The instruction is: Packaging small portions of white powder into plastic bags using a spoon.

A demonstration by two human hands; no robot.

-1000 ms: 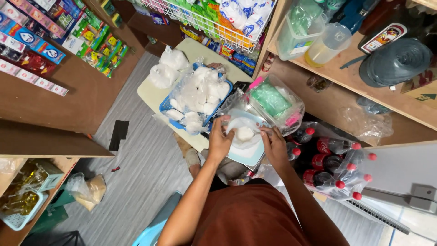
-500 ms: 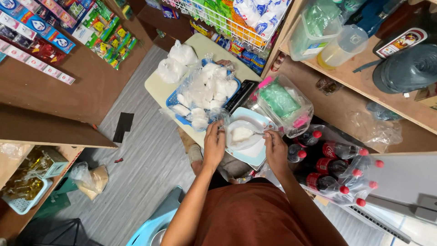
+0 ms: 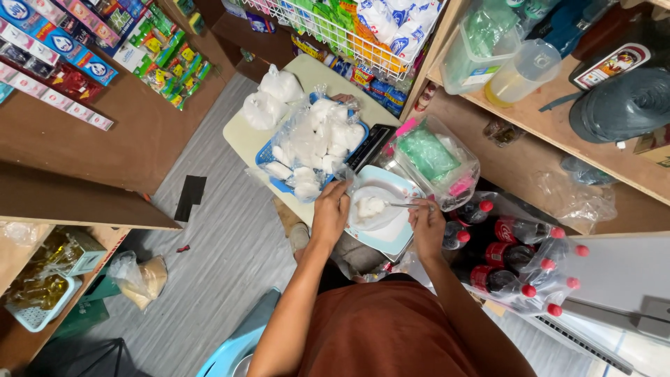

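portioning looks like the step in hand: the left hand (image 3: pixel 332 211) has its fingers curled around the mouth of a clear plastic bag (image 3: pixel 371 209) holding a white powdery lump, which rests on a pale blue square scale tray (image 3: pixel 391 237) just in front of the person's body. the right hand (image 3: pixel 428 225) pinches a thin metal spoon (image 3: pixel 405 204) whose tip points into the bag's opening, fingers closed on the handle. by my reading the fill is being adjusted, so the next move calls for a small, steady spoon stroke while the left hand keeps the bag mouth open and upright (a slack grip could let the bag slump over the tray's edge).

room is tight. a blue plastic basket (image 3: pixel 269 160) heaped with tied white bags sits just beyond the left hand on the cream-coloured counter (image 3: pixel 241 136), its near corner almost touching the tray. two more tied white bags (image 3: pixel 269 101) lie at the counter's far end. to the right, a clear bag of green packets (image 3: pixel 433 153) crowds the tray, and shrink-wrapped dark soda bottles with red caps (image 3: pixel 516 258) stand close under the right forearm. the only open space is the grey floor (image 3: pixel 230 244) on the left, so elbows can swing out that way, hardly rightward.
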